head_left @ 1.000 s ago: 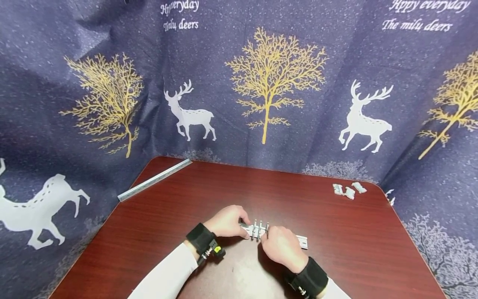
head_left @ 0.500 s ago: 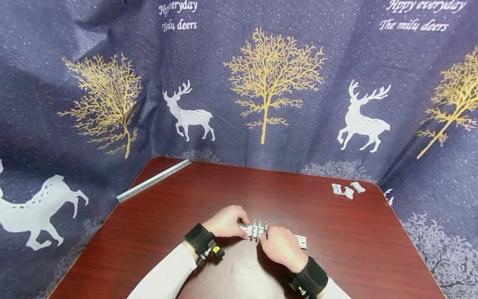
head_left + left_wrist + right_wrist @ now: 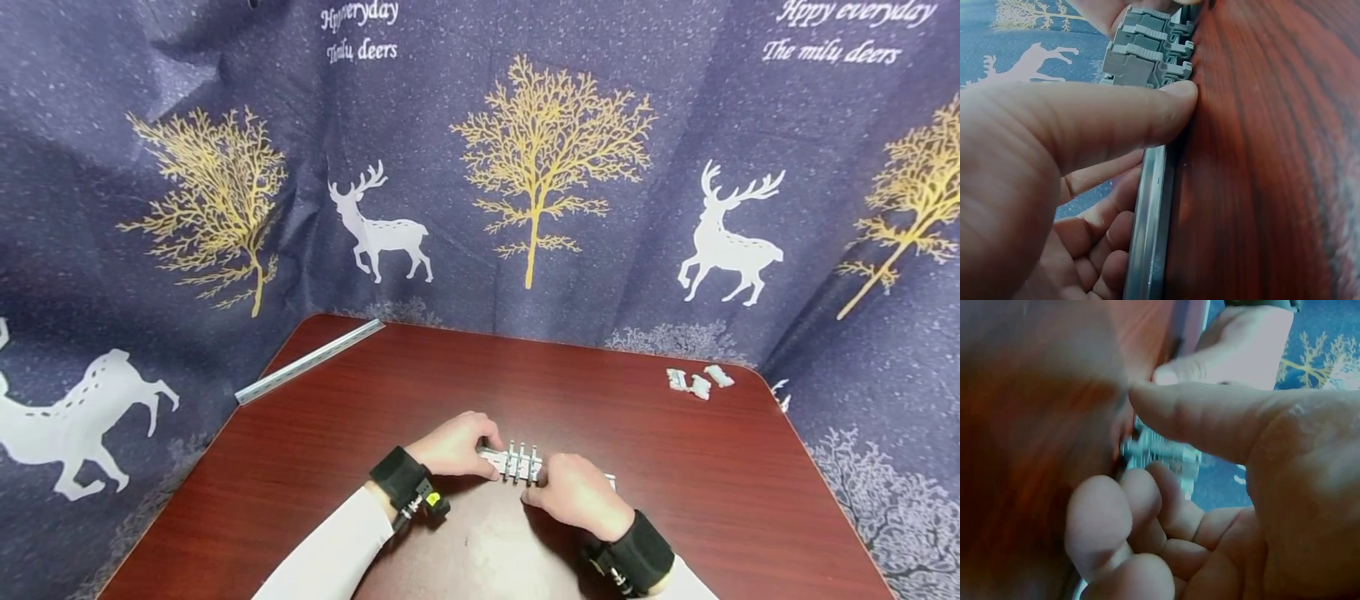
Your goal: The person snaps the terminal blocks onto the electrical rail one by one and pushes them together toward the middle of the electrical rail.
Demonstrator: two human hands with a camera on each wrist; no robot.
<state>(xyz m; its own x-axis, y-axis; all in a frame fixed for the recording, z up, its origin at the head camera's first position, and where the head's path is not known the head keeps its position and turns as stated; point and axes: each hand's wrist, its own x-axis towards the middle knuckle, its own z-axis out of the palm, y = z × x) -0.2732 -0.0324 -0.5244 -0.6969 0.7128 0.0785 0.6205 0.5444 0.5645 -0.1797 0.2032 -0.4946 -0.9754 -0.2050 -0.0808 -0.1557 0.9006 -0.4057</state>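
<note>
A short slotted metal DIN rail (image 3: 491, 457) lies across the table. My left hand (image 3: 453, 446) grips its left end, thumb on the near side and fingers behind. Three grey terminal blocks (image 3: 522, 463) stand in a row on the rail, close to the left thumb (image 3: 1175, 103); the left wrist view shows their hooked feet along the table side. Just right of the row, my right hand (image 3: 576, 493) holds the rail from above and covers much of its right part. In the right wrist view the right thumb (image 3: 1197, 415) and curled fingers (image 3: 1097, 519) lie either side of the blurred blocks.
A longer slotted rail (image 3: 311, 360) lies along the table's left edge. Three loose pale blocks (image 3: 701, 387) are at the back right corner. A dark blue curtain (image 3: 585, 208) with deer and trees hangs behind the brown table (image 3: 420, 367).
My right hand has slid a little to the right along the rail, uncovering the third block, which stands in line with the other two. The left hand keeps its grip in place.
</note>
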